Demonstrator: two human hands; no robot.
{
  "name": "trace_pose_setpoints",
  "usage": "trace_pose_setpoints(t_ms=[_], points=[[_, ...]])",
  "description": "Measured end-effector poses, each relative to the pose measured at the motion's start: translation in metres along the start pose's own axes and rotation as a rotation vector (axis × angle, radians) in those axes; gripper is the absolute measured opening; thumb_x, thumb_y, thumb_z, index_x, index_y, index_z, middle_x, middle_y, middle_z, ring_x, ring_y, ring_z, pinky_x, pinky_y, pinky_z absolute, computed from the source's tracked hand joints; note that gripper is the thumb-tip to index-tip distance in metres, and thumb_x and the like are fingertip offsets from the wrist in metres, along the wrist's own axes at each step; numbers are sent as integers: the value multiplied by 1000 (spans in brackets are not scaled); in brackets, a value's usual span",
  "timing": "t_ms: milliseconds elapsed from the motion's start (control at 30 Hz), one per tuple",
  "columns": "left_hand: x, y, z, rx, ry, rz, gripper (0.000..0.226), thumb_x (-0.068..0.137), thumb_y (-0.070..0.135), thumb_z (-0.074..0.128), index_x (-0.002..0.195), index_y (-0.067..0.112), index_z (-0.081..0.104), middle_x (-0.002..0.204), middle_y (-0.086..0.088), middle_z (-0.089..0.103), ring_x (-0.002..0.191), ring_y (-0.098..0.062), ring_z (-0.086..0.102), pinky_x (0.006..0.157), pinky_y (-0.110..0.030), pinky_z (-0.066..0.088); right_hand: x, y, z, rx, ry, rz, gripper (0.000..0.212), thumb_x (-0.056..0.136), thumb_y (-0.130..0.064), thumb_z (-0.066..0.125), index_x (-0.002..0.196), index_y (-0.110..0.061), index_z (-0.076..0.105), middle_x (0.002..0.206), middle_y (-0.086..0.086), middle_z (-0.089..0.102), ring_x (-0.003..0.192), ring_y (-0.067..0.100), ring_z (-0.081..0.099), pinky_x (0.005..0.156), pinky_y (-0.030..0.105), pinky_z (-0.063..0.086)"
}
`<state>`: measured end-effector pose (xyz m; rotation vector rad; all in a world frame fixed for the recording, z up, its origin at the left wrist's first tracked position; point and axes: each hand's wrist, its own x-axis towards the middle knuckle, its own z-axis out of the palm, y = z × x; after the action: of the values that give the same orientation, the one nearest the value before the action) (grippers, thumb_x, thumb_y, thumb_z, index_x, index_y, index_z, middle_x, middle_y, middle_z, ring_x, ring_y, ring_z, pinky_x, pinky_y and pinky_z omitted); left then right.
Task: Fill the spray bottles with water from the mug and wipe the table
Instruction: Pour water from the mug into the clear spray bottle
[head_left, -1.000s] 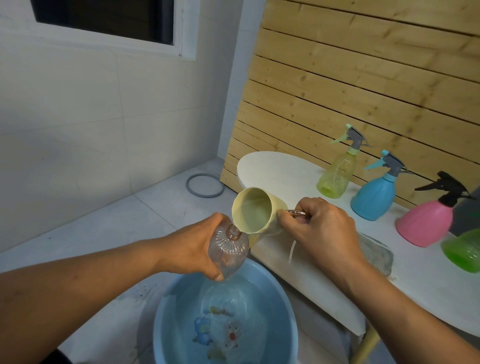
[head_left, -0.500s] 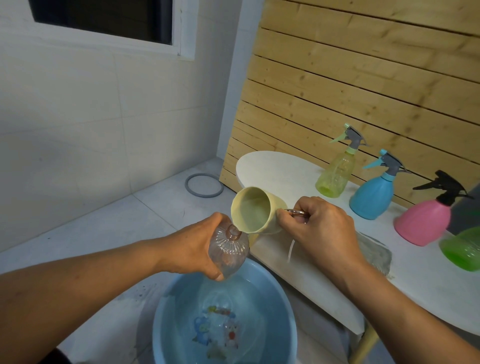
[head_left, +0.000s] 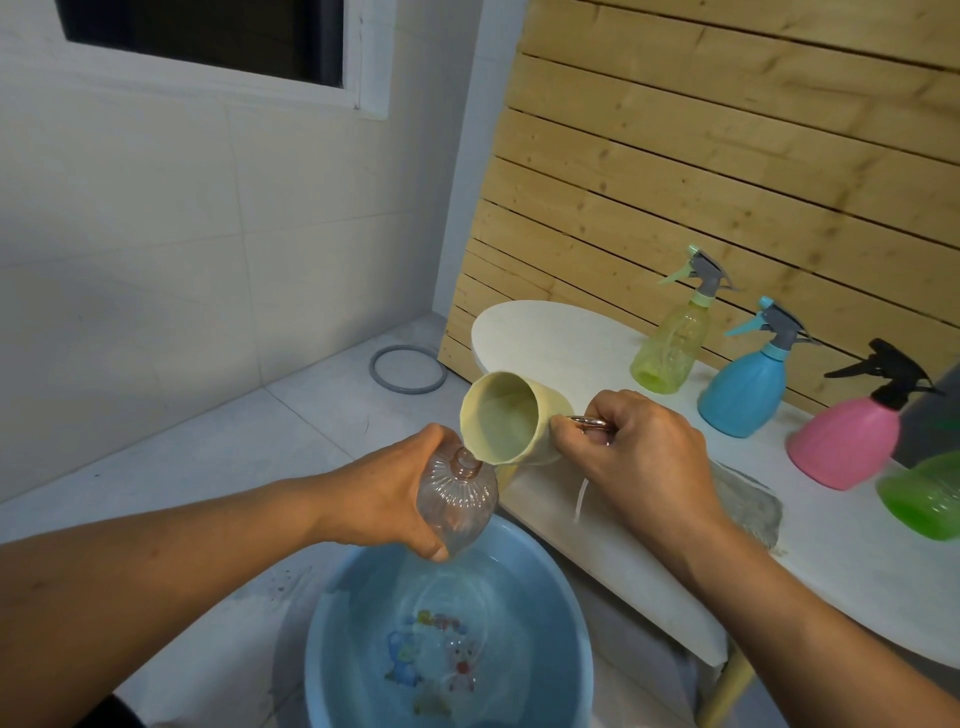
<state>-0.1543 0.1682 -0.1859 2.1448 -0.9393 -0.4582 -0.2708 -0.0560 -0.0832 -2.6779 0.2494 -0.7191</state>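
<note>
Spray bottles stand in a row along the back edge of the white worktop (head_left: 571, 343), against the wooden slat wall (head_left: 727, 156). Below the worktop's near edge, on the tiled floor (head_left: 218, 441), sits the largest container, a blue basin (head_left: 561, 639) holding clear water over a cartoon print on its bottom. On the worktop, from the far end toward the right edge, are a yellow-green bottle (head_left: 667, 345) with a little liquid at its base, a blue bottle (head_left: 743, 389) and a pink bottle (head_left: 844, 447), both opaque so their contents cannot be told, and a green bottle (head_left: 927, 493) partly cut off at the frame's edge. A damp grey cloth (head_left: 748, 506) lies near the worktop's front edge.

Held over the basin, a clear ribbed bottle (head_left: 457, 501) with its sprayer off is tilted in the left hand (head_left: 387, 491), whose grip is wrapped round its body. The right hand (head_left: 641, 457) has its grip closed on the metal handle (head_left: 589, 423) of a cream mug (head_left: 511, 426), tipped on its side with its lip touching the bottle's open neck; pale water shows inside the mug. A thin tube (head_left: 579, 499) hangs below the right hand.
</note>
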Motion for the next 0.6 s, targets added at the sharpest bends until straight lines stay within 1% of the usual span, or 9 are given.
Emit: trace_pose_setpoints(t_ms=[167, 367, 600], points=[[0, 1, 0, -6, 4, -8, 103, 58, 40, 99, 138, 41, 34, 131, 24, 52, 122, -2, 55, 102, -29, 55, 0, 1, 0, 8, 1, -4, 39, 85, -42, 67, 57, -21, 50, 58, -6, 49, 59, 14, 46, 56, 32, 33], [-1, 2, 0, -12, 4, -9, 104, 57, 40, 99, 139, 39, 35, 131, 23, 52, 121, -1, 56, 101, -30, 55, 0, 1, 0, 5, 3, -17, 38, 86, -43, 66, 58, -21, 51, 59, -6, 49, 58, 14, 47, 57, 32, 31], [-1, 3, 0, -13, 0, -9, 104, 57, 40, 99, 139, 40, 35, 130, 22, 53, 120, -2, 57, 100, -31, 56, -1, 0, 0, -5, 8, -27, 40, 86, -42, 66, 57, -24, 46, 58, -6, 47, 57, 12, 45, 58, 31, 29]])
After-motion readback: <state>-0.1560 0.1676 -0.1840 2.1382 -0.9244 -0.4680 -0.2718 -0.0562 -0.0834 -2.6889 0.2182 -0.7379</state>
